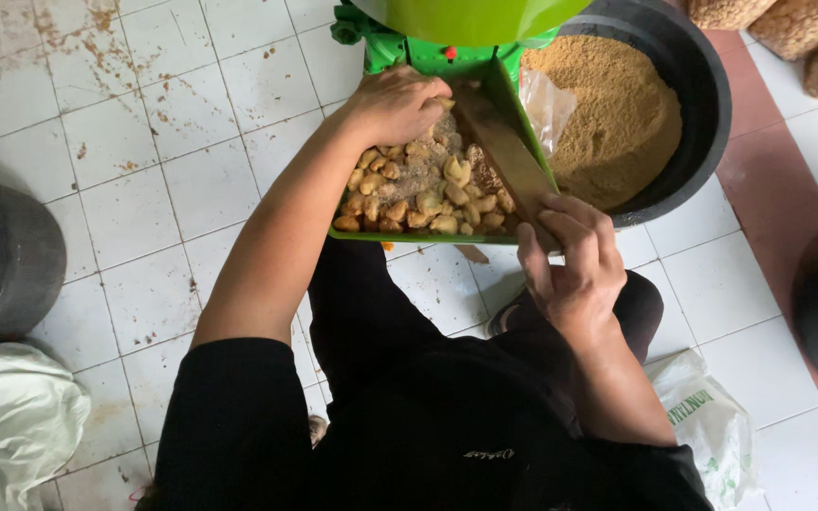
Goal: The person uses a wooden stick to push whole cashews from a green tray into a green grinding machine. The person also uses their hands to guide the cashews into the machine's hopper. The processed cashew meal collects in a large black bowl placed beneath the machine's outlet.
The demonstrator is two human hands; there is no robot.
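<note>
I see the left hand (398, 102) at the far end of a green feed tray (428, 237), curled into a loose fist with the knuckles up and pressed into the pale yellow chunks (418, 194) heaped in the tray; I cannot tell whether the fingers actually enclose any pieces. The right hand (575, 265) sits at the near right corner of the tray, fingers partly bent and the thumb apart, closed lightly on the near end of a flat wooden stick (508, 156). The stick lies along the tray's right wall, running from the near right corner up toward the far middle, where it meets the chunks beside the left hand. The tray slopes out from a green machine (471, 19) at the far edge of the view. Just right of the tray stands a large black tub (702, 85) holding a mound of fine brown powder (617, 114), with a clear plastic bag (546, 99) lying against the powder on the tub's left side. The floor (144, 170) is white tile, stained brown at the far left. A white printed sack (707, 421) lies near right, a white bag (11, 416) near left, and a dark round container (2, 251) at the left edge.
</note>
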